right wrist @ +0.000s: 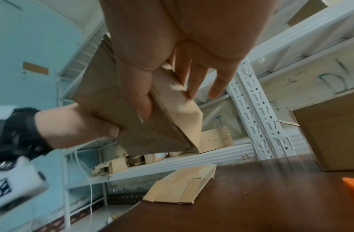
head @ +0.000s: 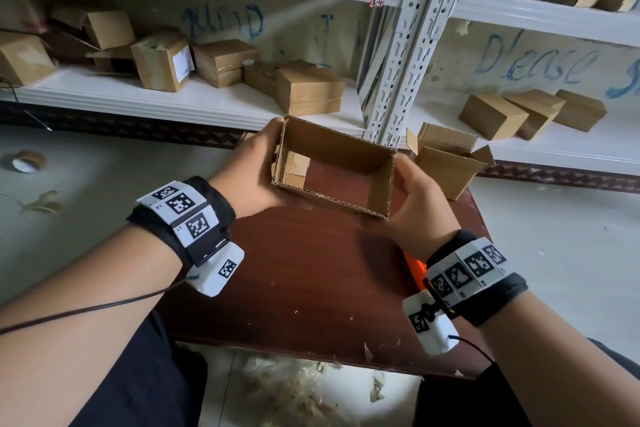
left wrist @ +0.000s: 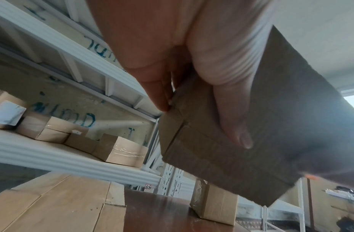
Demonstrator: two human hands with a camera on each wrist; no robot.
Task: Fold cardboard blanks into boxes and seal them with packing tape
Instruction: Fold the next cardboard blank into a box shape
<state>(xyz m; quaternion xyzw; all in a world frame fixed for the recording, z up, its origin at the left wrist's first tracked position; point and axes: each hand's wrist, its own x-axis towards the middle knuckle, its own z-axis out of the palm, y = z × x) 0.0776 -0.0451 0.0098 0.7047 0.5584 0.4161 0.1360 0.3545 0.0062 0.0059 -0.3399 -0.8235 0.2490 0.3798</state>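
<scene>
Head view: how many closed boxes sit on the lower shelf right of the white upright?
3, in a row: left box, middle box, right box. More may lie past the frame edge.

Brown corrugated cardboard blank point(head: 334, 166), opened into rectangular sleeve, tilted, held above dark wooden table point(head: 311, 281); flaps unsealed.

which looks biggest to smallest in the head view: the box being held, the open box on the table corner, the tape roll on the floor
1. The held box, largest, though it is nearest the camera.
2. The open box at the table's far corner, somewhat smaller.
3. The tape roll on the floor, clearly smallest.
</scene>
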